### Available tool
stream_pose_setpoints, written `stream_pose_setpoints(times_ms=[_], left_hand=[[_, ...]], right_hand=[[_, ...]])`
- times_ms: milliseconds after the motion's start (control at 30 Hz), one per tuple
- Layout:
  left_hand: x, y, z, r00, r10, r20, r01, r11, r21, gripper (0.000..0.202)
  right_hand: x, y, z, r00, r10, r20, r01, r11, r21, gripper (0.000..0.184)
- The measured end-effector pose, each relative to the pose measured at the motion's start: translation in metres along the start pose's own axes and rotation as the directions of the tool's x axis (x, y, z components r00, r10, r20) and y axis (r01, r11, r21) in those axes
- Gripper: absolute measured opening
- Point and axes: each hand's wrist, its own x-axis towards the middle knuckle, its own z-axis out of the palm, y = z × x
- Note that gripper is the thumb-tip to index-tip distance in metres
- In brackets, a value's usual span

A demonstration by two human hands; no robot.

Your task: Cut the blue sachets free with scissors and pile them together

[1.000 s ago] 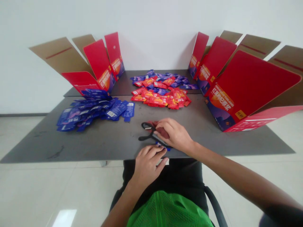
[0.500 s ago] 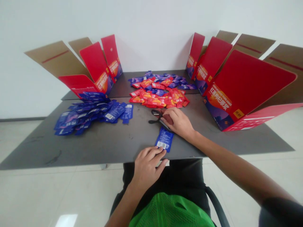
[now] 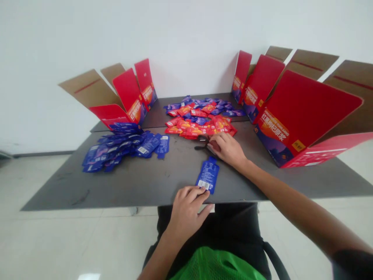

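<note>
We are facing grey tabletop [image 3: 180, 163] between the blue sachets [image 3: 122, 147] and scissors [image 3: 201, 147], with the red sachet heap [image 3: 198, 126] blocking the way past our right hand [image 3: 229, 149].

I'm watching the left hand [image 3: 186, 208] resting low at 6 o'clock in my view, its back turned up, its fingers [image 3: 196, 193] lying loosely together and pointing toward 2 o'clock, and its thumb [image 3: 207, 210] spreading away from them toward 4 o'clock. The left forearm [image 3: 157, 258] is rising from 7 o'clock into a gently bent wrist [image 3: 171, 229]. The right hand [image 3: 227, 149] is sitting at 3 o'clock, knuckles up, its fingers [image 3: 217, 140] curling down toward 9 o'clock. The right forearm [image 3: 291, 198] is stretching in from 4 o'clock, with a dark sleeve [image 3: 352, 265] covering the upper arm at the frame's edge. The two hands are lying apart, not touching each other.
</note>
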Motion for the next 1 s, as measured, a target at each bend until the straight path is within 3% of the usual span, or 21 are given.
stream_pose_setpoints(times_ms=[100, 200, 300, 467, 533, 600, 700, 833, 1000], left_hand=[[0.011, 0.007, -0.009, 0.995, -0.020, 0.095, 0.019, 1.000, 0.018, 0.035], [0.023, 0.014, -0.010, 0.992, -0.041, 0.119, 0.033, 0.998, 0.062, 0.048], [0.027, 0.016, -0.001, 0.992, -0.015, 0.122, 0.003, 0.995, 0.100, 0.070], [0.018, 0.007, 0.016, 0.990, 0.043, 0.136, -0.070, 0.976, 0.204, 0.083], [0.012, 0.005, 0.017, 0.991, 0.076, 0.113, -0.103, 0.962, 0.253, 0.079], [0.007, 0.004, 0.013, 0.990, 0.114, 0.079, -0.132, 0.951, 0.279, 0.060], [0.003, 0.003, -0.002, 0.982, 0.190, -0.004, -0.182, 0.947, 0.265, 0.035], [0.009, -0.012, -0.046, 0.953, 0.186, -0.240, -0.122, 0.958, 0.260, 0.026], [0.039, -0.072, -0.107, 0.904, 0.116, -0.412, 0.057, 0.921, 0.385, 0.031]], right_hand=[[0.002, 0.003, -0.012, 0.971, 0.085, -0.225, -0.071, 0.995, 0.072, 0.019], [-0.005, 0.006, -0.019, 0.926, 0.143, -0.349, -0.104, 0.986, 0.130, 0.019], [-0.011, 0.016, -0.019, 0.916, 0.182, -0.358, -0.135, 0.979, 0.151, 0.021], [-0.015, 0.029, -0.017, 0.913, 0.247, -0.325, -0.178, 0.957, 0.228, 0.027], [-0.015, 0.030, -0.017, 0.911, 0.278, -0.306, -0.203, 0.945, 0.256, 0.030], [-0.015, 0.031, -0.017, 0.910, 0.299, -0.289, -0.220, 0.936, 0.275, 0.031], [-0.015, 0.034, -0.016, 0.906, 0.314, -0.283, -0.228, 0.927, 0.297, 0.032], [-0.016, 0.039, -0.015, 0.889, 0.353, -0.292, -0.252, 0.909, 0.333, 0.033], [-0.016, 0.039, -0.016, 0.879, 0.368, -0.304, -0.253, 0.899, 0.358, 0.033]])
